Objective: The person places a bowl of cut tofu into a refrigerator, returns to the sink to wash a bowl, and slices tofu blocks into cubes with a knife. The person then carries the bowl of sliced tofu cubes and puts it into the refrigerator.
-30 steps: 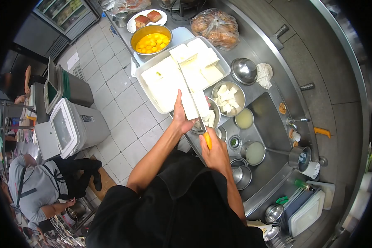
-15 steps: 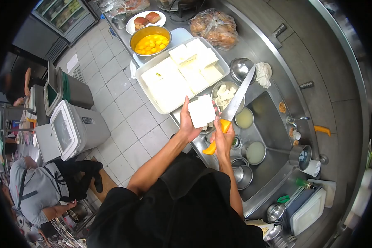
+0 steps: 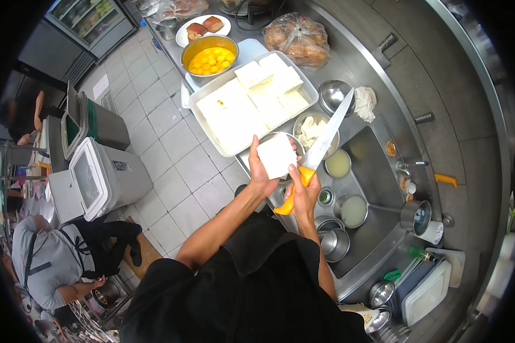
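Note:
My left hand is closed around the side of a white block of tofu, holding it up above a metal bowl that is mostly hidden. A long knife with a yellow handle lies in the grip of my right hand. Its blade points up and to the right, away from the tofu. My right thumb is at the tofu's lower right corner. More tofu blocks fill a white plastic tub just beyond my hands. Cut white pieces sit in a metal bowl right of the tofu.
Yolks in yellow liquid fill a metal bowl near a plate of meat. A plastic bag lies behind the tub. The sink is at right, with a bowl of cloudy liquid. A person works at lower left.
My right hand and the knife have shifted slightly left, bringing the thumb to the tofu's corner. The tofu has moved a little left and turned slightly in my left hand.

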Demonstrator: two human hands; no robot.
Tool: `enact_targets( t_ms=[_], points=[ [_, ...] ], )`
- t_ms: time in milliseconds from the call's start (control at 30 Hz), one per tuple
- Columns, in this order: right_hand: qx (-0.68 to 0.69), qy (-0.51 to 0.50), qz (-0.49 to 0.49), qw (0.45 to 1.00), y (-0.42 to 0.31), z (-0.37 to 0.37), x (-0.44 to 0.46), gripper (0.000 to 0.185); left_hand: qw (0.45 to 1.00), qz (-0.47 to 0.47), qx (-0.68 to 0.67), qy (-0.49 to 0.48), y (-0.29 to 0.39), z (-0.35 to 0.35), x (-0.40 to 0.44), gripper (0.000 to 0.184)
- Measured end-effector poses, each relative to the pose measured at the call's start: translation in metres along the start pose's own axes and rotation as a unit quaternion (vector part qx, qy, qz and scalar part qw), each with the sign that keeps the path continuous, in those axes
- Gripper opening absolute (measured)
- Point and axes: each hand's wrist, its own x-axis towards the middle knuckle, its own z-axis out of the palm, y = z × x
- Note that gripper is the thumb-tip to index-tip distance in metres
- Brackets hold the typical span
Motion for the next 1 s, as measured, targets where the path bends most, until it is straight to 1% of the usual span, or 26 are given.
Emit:
enact_targets(
  t_ms=[33, 133, 200, 233, 267, 300, 367, 400, 467, 600, 667, 700, 767, 800, 867, 1000],
  points=[
    [-0.006, -0.006, -0.011, 1.000, 0.001, -0.001, 0.001, 0.040, 1.000, -0.008, -0.015, -0.003, 0.000, -0.001, 0.000, 0.068],
    [0.014, -0.011, -0.009, 1.000, 0.000, -0.001, 0.001, 0.037, 0.999, -0.015, -0.036, 0.000, 0.000, 0.002, -0.002, 0.070],
    [-0.002, -0.028, -0.022, 0.999, 0.007, -0.002, 0.001, 0.038, 0.999, -0.016, -0.043, 0.006, -0.002, 0.005, -0.002, 0.070],
    [-0.018, -0.045, -0.035, 0.998, 0.009, 0.000, 0.001, 0.039, 0.999, -0.011, -0.040, 0.032, -0.004, 0.006, -0.001, 0.073],
    [-0.019, -0.048, -0.010, 0.999, 0.008, -0.001, -0.001, 0.042, 0.998, -0.006, -0.036, 0.058, -0.005, 0.007, -0.001, 0.075],
    [-0.019, -0.048, -0.010, 0.999, 0.007, 0.000, -0.001, 0.042, 0.998, -0.006, -0.036, 0.058, -0.005, 0.005, -0.001, 0.075],
    [-0.010, -0.042, -0.019, 0.999, 0.007, 0.002, 0.000, 0.043, 0.999, -0.005, -0.022, 0.028, -0.006, 0.000, 0.000, 0.072],
    [-0.010, -0.042, -0.019, 0.999, 0.007, 0.002, 0.000, 0.043, 0.999, -0.005, -0.022, 0.028, -0.007, 0.000, 0.000, 0.072],
    [-0.006, -0.022, -0.020, 1.000, 0.007, 0.000, 0.002, 0.044, 0.999, -0.001, -0.032, 0.017, -0.008, 0.000, 0.000, 0.067],
    [0.009, -0.036, -0.005, 0.999, 0.005, -0.010, 0.010, 0.049, 0.999, -0.009, -0.026, 0.036, -0.002, 0.008, 0.000, 0.063],
    [0.015, -0.039, -0.012, 0.999, 0.003, -0.014, 0.014, 0.053, 0.998, -0.028, 0.037, -0.048, 0.002, -0.006, 0.003, 0.051],
    [0.015, -0.038, -0.012, 0.999, 0.000, -0.016, 0.016, 0.053, 0.998, -0.029, 0.037, -0.048, 0.006, -0.009, 0.004, 0.051],
    [0.005, -0.057, 0.010, 0.998, -0.008, -0.020, 0.019, 0.062, 0.992, -0.069, 0.101, -0.028, 0.014, -0.017, 0.007, 0.045],
    [0.005, -0.055, 0.010, 0.998, -0.012, -0.021, 0.020, 0.062, 0.992, -0.071, 0.101, -0.029, 0.019, -0.018, 0.006, 0.045],
    [-0.017, -0.090, 0.045, 0.995, -0.018, -0.023, 0.021, 0.072, 0.983, -0.098, 0.154, 0.008, 0.029, -0.018, 0.004, 0.044],
    [-0.036, -0.110, 0.073, 0.991, -0.018, -0.023, 0.024, 0.074, 0.974, -0.122, 0.192, -0.009, 0.044, -0.022, -0.002, 0.050]
  ],
)
